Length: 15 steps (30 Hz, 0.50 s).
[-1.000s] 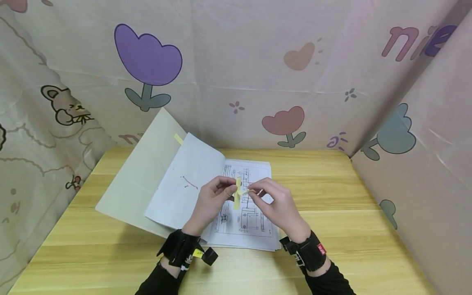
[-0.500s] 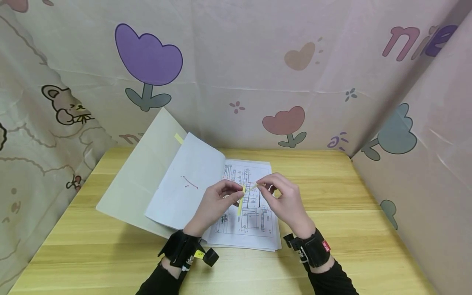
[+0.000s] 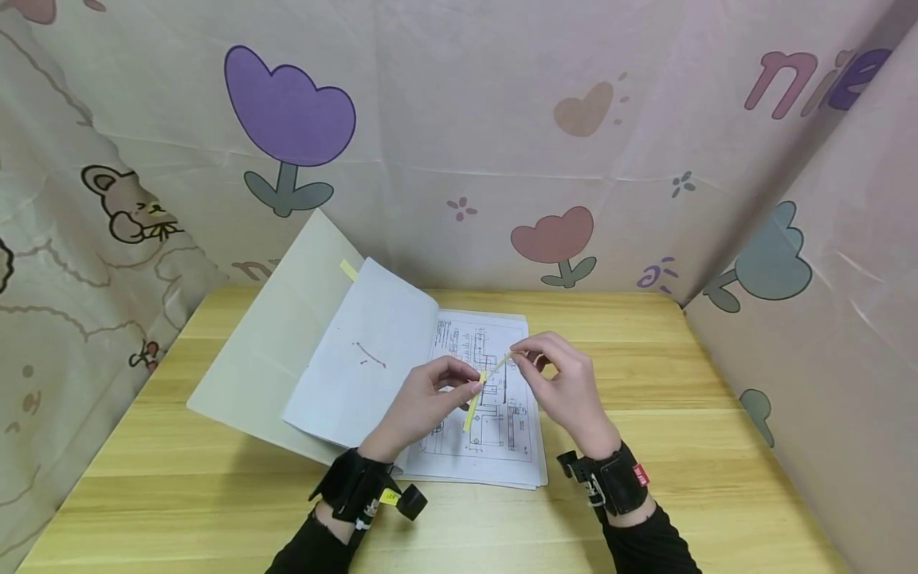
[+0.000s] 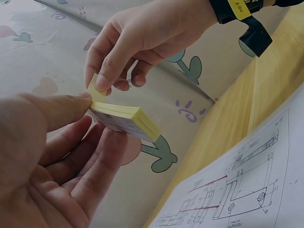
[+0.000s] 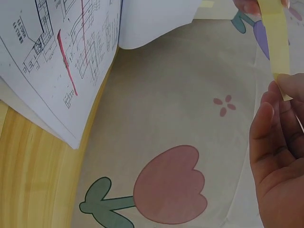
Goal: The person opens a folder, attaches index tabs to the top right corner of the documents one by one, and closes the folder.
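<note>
A person's left hand (image 3: 429,399) grips a slim pad of yellow sticky notes (image 4: 127,118) over an open document on the wooden counter (image 3: 717,478), as seen from my remote station. I can make out the thumb on top of the pad and the fingers beneath it. On the right, the right hand (image 3: 566,392) pinches the free end of a yellow strip (image 5: 279,52) between thumb and finger; the strip stretches from the pad up to that grasp. Below the pair, I see a page of technical drawings (image 3: 512,470), scored with red lines, lying flat. To its left, a white page (image 3: 330,399) bearing a small red curve leans against a tilted pale cover (image 3: 261,355), where a yellow tab (image 3: 348,270) shows near the far edge. A tulip-print curtain (image 3: 430,104) hangs at the far side, beyond the counter.
</note>
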Motion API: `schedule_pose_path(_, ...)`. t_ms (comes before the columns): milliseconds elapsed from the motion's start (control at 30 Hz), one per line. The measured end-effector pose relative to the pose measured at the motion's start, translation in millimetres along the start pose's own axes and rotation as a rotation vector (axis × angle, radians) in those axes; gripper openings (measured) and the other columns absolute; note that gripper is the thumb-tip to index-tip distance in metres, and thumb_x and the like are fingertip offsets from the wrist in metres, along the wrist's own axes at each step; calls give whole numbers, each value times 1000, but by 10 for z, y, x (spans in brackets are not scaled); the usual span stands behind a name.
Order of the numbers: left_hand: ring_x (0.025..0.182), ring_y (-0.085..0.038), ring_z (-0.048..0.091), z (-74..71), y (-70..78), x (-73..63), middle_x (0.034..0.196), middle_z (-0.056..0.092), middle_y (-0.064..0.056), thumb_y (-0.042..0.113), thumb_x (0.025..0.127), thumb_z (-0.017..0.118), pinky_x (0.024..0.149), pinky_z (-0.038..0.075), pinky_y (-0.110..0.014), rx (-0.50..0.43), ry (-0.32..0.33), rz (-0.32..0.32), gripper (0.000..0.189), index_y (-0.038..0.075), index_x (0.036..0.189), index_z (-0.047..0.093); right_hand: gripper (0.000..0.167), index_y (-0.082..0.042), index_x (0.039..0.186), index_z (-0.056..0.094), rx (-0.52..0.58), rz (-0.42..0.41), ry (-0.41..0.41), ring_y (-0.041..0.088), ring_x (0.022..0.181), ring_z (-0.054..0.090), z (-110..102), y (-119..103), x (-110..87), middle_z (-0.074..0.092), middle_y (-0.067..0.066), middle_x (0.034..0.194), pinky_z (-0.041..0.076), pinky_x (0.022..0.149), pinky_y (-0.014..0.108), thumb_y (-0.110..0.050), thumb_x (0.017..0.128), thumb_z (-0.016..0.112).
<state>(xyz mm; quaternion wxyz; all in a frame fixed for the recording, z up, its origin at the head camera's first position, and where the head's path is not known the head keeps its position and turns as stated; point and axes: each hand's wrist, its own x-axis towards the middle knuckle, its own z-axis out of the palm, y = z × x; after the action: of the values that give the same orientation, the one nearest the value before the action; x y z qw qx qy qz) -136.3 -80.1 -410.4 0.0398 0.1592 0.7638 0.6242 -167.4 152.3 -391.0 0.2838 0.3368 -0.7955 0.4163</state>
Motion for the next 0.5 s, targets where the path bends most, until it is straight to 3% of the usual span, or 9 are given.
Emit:
schedule_pose_path(167, 88, -17, 70, 6, 7, -16, 105, 73, -6, 21, 99, 72, 79, 61, -39, 16, -18, 8, 21, 7, 114, 70, 25, -5, 102, 76, 3, -1, 26, 15, 78, 66, -19, 31, -1, 74, 4, 96, 53, 68, 16, 13, 84, 78)
schedule_pose_path(300, 90, -18, 71, 6, 2, -16, 107, 73, -6, 21, 100, 72, 80, 62, -40, 6, -28, 8, 21, 7, 115, 70, 24, -4, 103, 75, -3, 14, 47, 16, 78, 66, -29, 67, -3, 74, 5, 96, 55, 69, 17, 12, 84, 78)
schedule_pose_path(500, 99, -21, 70, -9, 3, -21, 115, 70, -9, 18, 99, 72, 80, 62, -40, -7, -36, 27, 28, 5, 124, 67, 25, 2, 114, 74, 1, 139, 116, 17, 83, 64, -57, 145, -7, 72, 14, 99, 55, 76, 14, 8, 90, 74)
